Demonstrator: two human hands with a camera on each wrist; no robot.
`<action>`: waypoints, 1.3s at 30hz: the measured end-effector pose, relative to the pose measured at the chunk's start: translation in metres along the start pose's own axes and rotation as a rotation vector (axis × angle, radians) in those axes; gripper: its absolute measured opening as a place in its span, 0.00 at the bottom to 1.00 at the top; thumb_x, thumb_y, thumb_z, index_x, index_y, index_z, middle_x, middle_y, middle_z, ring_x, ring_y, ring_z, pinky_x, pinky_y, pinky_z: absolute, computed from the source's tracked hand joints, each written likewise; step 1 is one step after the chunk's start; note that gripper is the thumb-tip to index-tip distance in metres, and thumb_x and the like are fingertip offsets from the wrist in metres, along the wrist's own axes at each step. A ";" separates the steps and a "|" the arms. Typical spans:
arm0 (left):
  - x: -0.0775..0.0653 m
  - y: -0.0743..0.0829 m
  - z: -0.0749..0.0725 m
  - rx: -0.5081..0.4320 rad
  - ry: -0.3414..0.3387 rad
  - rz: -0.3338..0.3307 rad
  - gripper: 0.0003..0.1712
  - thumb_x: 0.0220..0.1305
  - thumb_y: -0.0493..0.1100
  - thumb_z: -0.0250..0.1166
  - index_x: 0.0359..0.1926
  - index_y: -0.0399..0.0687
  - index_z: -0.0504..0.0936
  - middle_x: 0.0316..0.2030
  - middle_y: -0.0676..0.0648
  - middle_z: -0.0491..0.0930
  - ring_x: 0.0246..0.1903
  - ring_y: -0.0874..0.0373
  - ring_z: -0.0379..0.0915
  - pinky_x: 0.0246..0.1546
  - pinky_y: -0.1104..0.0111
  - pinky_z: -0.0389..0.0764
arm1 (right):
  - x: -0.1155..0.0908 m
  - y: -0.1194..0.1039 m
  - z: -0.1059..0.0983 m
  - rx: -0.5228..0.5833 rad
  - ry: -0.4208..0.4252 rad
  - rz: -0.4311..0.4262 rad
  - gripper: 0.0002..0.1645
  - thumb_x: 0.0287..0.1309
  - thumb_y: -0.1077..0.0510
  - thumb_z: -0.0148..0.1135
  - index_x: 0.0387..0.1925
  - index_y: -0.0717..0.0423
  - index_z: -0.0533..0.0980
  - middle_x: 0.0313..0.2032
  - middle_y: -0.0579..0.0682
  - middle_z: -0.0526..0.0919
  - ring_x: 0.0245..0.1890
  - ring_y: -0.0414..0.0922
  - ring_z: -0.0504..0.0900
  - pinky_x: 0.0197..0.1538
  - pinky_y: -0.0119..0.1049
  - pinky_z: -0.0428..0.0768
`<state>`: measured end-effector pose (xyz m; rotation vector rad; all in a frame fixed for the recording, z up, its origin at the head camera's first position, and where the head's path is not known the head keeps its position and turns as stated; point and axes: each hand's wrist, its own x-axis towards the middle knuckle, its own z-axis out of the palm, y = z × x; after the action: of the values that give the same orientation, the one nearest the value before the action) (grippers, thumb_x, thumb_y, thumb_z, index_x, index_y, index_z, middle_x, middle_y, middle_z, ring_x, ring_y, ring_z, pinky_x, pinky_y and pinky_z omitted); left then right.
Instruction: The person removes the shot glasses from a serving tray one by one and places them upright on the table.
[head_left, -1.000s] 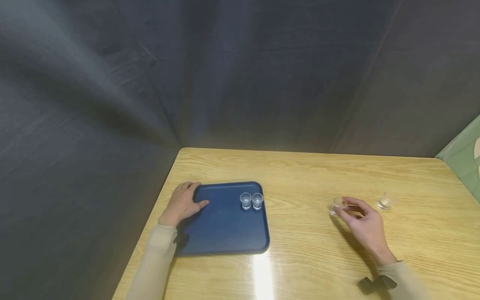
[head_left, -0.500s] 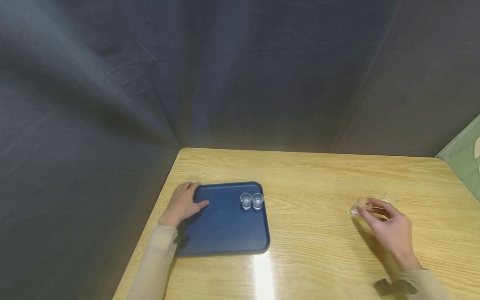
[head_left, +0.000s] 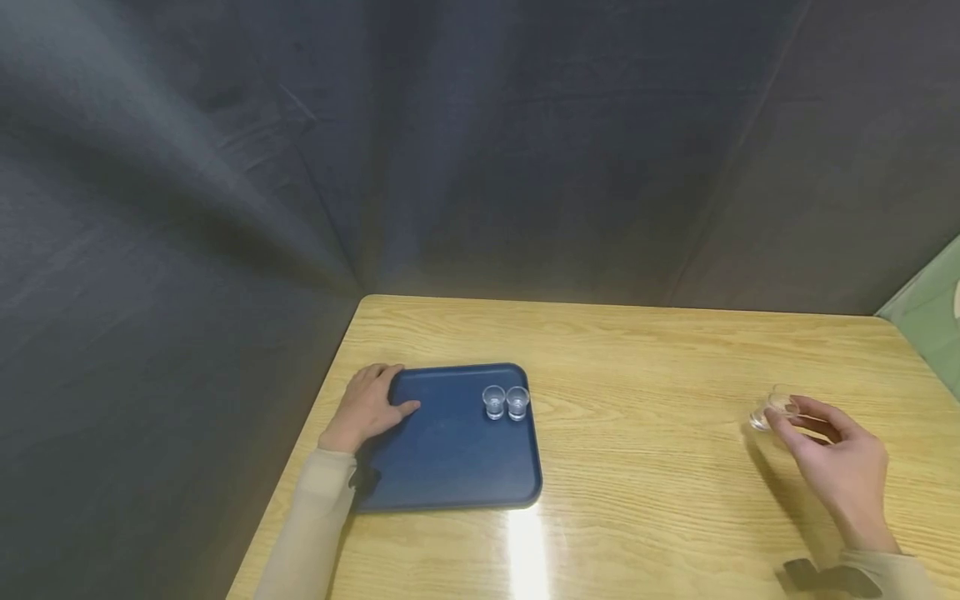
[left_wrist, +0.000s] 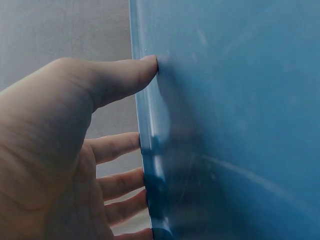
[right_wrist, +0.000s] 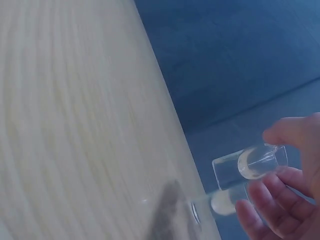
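Note:
My right hand (head_left: 840, 454) pinches a small clear shot glass (right_wrist: 255, 162) between thumb and fingers, near its rim. In the head view it is at the right part of the table. Close behind it, a second shot glass (right_wrist: 227, 201) overlaps it in both views. My left hand (head_left: 367, 408) grips the left edge of a blue tray (head_left: 442, 467). In the left wrist view its thumb (left_wrist: 147, 67) lies over the tray's rim, with the fingers against the outer side. Two more shot glasses, a left one (head_left: 493, 402) and a right one (head_left: 517, 403), stand side by side at the tray's far right corner.
The wood-grain table (head_left: 637, 358) stretches between the tray and my right hand. Dark curtain (head_left: 562, 167) hangs behind the table and along its left side. Something green (head_left: 930, 308) shows beyond the right edge.
My right hand has moved right across the table with the shot glass, up to the other one there. The left hand and the tray have stayed in place.

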<state>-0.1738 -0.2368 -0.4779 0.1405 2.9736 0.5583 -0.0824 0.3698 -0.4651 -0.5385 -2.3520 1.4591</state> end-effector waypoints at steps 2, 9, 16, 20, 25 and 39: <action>0.000 0.000 0.000 -0.002 0.001 -0.001 0.47 0.70 0.60 0.70 0.80 0.42 0.66 0.76 0.32 0.67 0.77 0.30 0.58 0.79 0.36 0.59 | 0.001 0.001 -0.005 0.012 -0.001 0.025 0.15 0.62 0.52 0.77 0.46 0.28 0.84 0.35 0.12 0.83 0.32 0.16 0.83 0.29 0.15 0.78; 0.000 0.000 0.000 -0.002 -0.005 0.000 0.47 0.70 0.60 0.70 0.80 0.41 0.66 0.76 0.31 0.66 0.77 0.30 0.59 0.79 0.36 0.59 | 0.003 0.010 -0.013 -0.028 -0.024 0.071 0.16 0.62 0.50 0.78 0.43 0.23 0.82 0.34 0.10 0.81 0.31 0.15 0.81 0.30 0.15 0.77; 0.001 -0.001 0.000 -0.001 -0.003 0.005 0.47 0.70 0.60 0.70 0.80 0.41 0.66 0.76 0.31 0.67 0.77 0.29 0.59 0.79 0.36 0.60 | 0.005 0.019 -0.013 -0.028 -0.036 0.113 0.15 0.61 0.49 0.79 0.40 0.24 0.80 0.31 0.10 0.81 0.29 0.15 0.81 0.30 0.14 0.77; 0.001 -0.001 0.000 0.001 0.000 0.008 0.47 0.69 0.60 0.70 0.80 0.41 0.66 0.76 0.31 0.67 0.77 0.29 0.60 0.78 0.36 0.61 | 0.007 0.022 -0.012 -0.023 -0.043 0.125 0.15 0.61 0.49 0.79 0.39 0.22 0.80 0.29 0.10 0.81 0.28 0.15 0.81 0.29 0.14 0.77; 0.001 -0.002 0.001 0.001 0.005 0.011 0.47 0.70 0.60 0.71 0.79 0.41 0.66 0.75 0.31 0.68 0.76 0.30 0.60 0.79 0.36 0.61 | 0.008 0.024 -0.012 -0.021 -0.068 0.106 0.16 0.62 0.49 0.78 0.41 0.22 0.80 0.31 0.10 0.81 0.29 0.15 0.81 0.30 0.14 0.78; 0.001 -0.001 0.001 -0.003 -0.003 0.006 0.47 0.70 0.60 0.70 0.80 0.41 0.66 0.76 0.31 0.66 0.77 0.29 0.59 0.79 0.36 0.60 | 0.012 0.026 -0.012 -0.028 -0.098 0.021 0.16 0.64 0.51 0.76 0.45 0.24 0.80 0.35 0.09 0.81 0.32 0.14 0.81 0.32 0.12 0.77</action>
<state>-0.1745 -0.2369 -0.4790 0.1502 2.9697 0.5633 -0.0838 0.3956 -0.4823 -0.5112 -2.4518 1.4961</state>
